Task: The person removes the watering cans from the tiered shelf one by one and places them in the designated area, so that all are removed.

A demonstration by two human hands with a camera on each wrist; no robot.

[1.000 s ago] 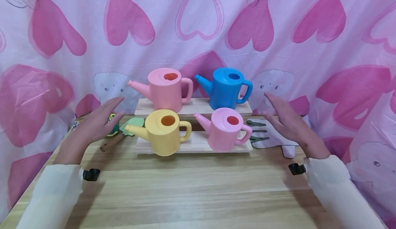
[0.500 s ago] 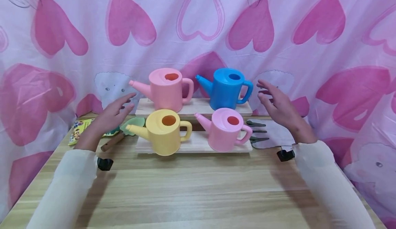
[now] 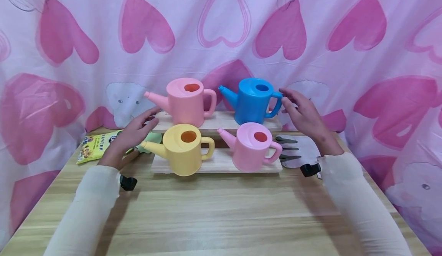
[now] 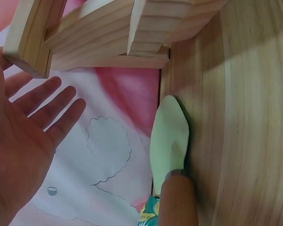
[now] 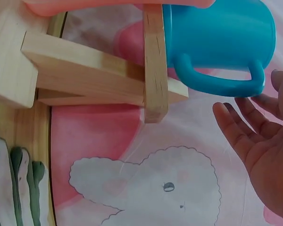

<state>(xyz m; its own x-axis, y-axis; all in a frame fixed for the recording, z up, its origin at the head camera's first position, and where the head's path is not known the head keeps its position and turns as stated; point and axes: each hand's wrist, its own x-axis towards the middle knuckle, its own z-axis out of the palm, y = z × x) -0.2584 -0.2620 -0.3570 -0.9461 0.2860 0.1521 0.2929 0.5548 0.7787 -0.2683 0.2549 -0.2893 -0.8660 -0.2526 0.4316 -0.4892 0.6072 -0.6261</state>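
My right hand [image 3: 305,114] is at the handle of the blue watering can [image 3: 251,106], fingers loosely bent. In the right wrist view its fingertips come right up to the blue handle [image 5: 217,87] without wrapping round it. At the left end of the upper board [image 3: 221,121] of a wooden two-step stand is my left hand [image 3: 136,130]. The left wrist view shows its fingers extended, with the thumb side against the board end [image 4: 28,42]. A salmon watering can [image 3: 186,106] shares the top step; yellow [image 3: 183,152] and light pink [image 3: 250,150] watering cans stand on the lower.
On the left of the table [image 3: 221,210] lie a yellow printed packet [image 3: 96,146] and a green trowel [image 4: 170,136] with a wooden handle. White gloves [image 3: 307,148] with dark green stripes lie to the right. A pink heart-patterned curtain [image 3: 221,25] hangs close behind the stand.
Both hands have moved inward: the left to the end of the upper board, the right to the blue can's handle. More of the yellow packet shows. The watering cans stay in place.
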